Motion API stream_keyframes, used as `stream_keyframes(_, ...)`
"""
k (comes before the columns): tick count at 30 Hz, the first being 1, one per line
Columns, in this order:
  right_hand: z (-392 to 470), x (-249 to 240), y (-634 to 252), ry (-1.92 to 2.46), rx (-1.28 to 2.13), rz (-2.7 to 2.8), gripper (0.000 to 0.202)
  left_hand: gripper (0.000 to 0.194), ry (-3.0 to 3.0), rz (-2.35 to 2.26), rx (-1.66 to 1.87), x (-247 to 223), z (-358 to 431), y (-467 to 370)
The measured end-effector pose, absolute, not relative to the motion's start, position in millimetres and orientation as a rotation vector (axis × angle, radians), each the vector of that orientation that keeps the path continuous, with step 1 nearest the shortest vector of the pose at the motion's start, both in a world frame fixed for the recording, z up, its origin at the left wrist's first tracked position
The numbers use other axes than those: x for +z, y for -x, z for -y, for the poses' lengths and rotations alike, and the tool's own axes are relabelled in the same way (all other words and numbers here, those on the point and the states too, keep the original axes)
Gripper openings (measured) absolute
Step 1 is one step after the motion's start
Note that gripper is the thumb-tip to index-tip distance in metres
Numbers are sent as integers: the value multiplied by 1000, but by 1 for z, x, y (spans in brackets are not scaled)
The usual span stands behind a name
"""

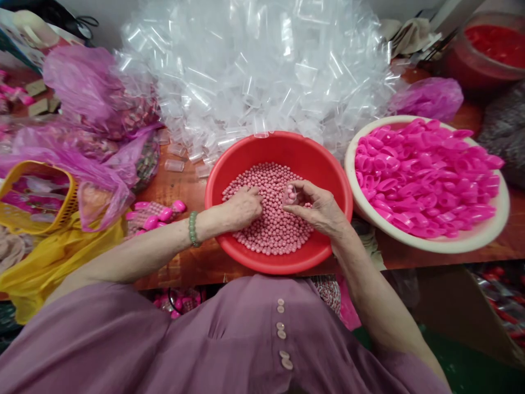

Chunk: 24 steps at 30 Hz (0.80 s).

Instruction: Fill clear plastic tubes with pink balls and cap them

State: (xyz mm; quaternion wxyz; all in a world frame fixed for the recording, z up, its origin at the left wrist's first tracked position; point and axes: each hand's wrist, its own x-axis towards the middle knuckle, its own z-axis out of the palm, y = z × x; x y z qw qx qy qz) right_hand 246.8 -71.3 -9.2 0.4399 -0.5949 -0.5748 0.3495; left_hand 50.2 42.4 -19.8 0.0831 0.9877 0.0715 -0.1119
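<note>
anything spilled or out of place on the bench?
Nothing looks clearly spilled or damaged. Slightly odd: a clear tube lies on the table, apart from the tube heap; the pink beads look contained in the red basin.

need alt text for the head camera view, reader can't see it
A person's left hand is down at the pink beads in a red basin, while the right hand holds a small clear container with beads inside. Behind is a heap of clear plastic pieces; at right, a white basin holds bright pink parts.
</note>
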Motion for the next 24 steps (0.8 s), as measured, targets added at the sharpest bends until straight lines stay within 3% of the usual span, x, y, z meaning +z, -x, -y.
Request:
stream_keyframes(7,71,-7,-246,1469,847,1459,44,22,-2752,-531,-180,-2,-58,-51)
stream_keyframes(11,71,-8,-247,1492,802,1428,44,49,-2403,-573,75,-3,-78,-65)
stream_keyframes(15,71,-8,-248,1511,761,1441,43,37,-2127,-704,146,-20,-95,-85)
stream_keyframes(18,71,-8,-248,1513,739,1442,42,36,-2239,-838,184,-30,-107,-97)
stream_keyframes(24,72,-9,-248,1516,724,1429,42,41,-2699,-671,-233,-23,-108,-97)
